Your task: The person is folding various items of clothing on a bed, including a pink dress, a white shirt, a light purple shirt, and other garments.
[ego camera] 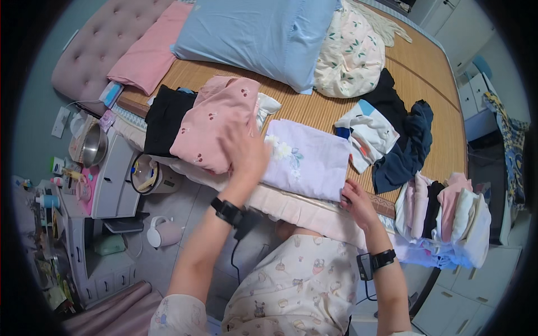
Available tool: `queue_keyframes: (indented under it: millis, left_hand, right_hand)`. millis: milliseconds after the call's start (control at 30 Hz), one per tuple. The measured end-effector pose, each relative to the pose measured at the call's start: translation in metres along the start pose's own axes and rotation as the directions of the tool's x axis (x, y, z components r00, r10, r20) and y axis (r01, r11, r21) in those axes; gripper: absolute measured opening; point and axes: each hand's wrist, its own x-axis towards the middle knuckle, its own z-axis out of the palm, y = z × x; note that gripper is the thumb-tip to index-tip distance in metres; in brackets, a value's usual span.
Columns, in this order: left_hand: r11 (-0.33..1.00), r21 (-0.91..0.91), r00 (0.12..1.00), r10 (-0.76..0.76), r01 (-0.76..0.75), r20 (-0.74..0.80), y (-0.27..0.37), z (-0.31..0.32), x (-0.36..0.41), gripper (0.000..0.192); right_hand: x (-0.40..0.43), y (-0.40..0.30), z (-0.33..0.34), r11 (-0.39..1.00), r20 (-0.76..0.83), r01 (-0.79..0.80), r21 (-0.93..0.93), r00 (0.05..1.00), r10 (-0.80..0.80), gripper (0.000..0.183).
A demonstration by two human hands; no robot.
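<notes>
A folded lavender garment (315,168) with embroidered white flowers lies near the bed's front edge. My right hand (358,203) has its fingers and thumb at its near right corner, gripping the edge. To the left is a pink garment (206,130) with a cherry pattern, loosely folded. Over its right side my left hand (248,149) is spread, blurred by motion, with nothing seen in its fingers. Black folded cloth (164,122) lies partly beneath the pink garment. Some white cloth (267,109) shows behind it.
Right of the lavender garment lie a white printed garment (372,130) and dark blue clothing (407,155). A row of folded clothes (445,210) stands at the bed's right corner. Behind are a blue pillow (252,38) and leaf-print bedding (351,54). A bin (168,178) and pink kettle (164,232) stand left.
</notes>
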Motion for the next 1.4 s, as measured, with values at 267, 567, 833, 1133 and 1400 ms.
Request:
queue_keyframes:
  millis: [267, 567, 833, 1133, 1400]
  left_hand:
    - [0.997, 0.007, 0.996, -0.083, 0.083, 0.026, -0.088, 0.014, 0.041, 0.072]
    - [0.974, -0.227, 1.0, 0.01, -0.013, -0.012, -0.147, -0.022, 0.078, 0.037]
    - [0.841, -0.512, 0.982, -0.188, 0.176, 0.029, -0.243, -0.189, 0.154, 0.046]
    - [0.99, 0.135, 0.998, -0.035, 0.027, 0.057, -0.189, -0.123, 0.118, 0.055]
    - [0.916, 0.385, 0.987, -0.149, 0.113, 0.065, -0.121, 0.002, 0.065, 0.11]
  right_hand:
    - [0.019, 0.03, -0.003, 0.983, 0.036, 0.173, 0.059, 0.984, -0.176, 0.052]
    - [0.016, 0.026, -0.006, 0.98, 0.112, 0.147, 0.135, 0.98, -0.163, 0.048]
    - [0.011, 0.022, -0.01, 0.972, 0.134, 0.127, 0.196, 0.979, -0.155, 0.049]
    - [0.013, 0.023, 0.003, 0.975, 0.096, 0.146, 0.165, 0.982, -0.164, 0.04]
    - [0.029, -0.024, 0.141, 0.575, 0.196, 0.708, -0.409, 0.684, -0.703, 0.03]
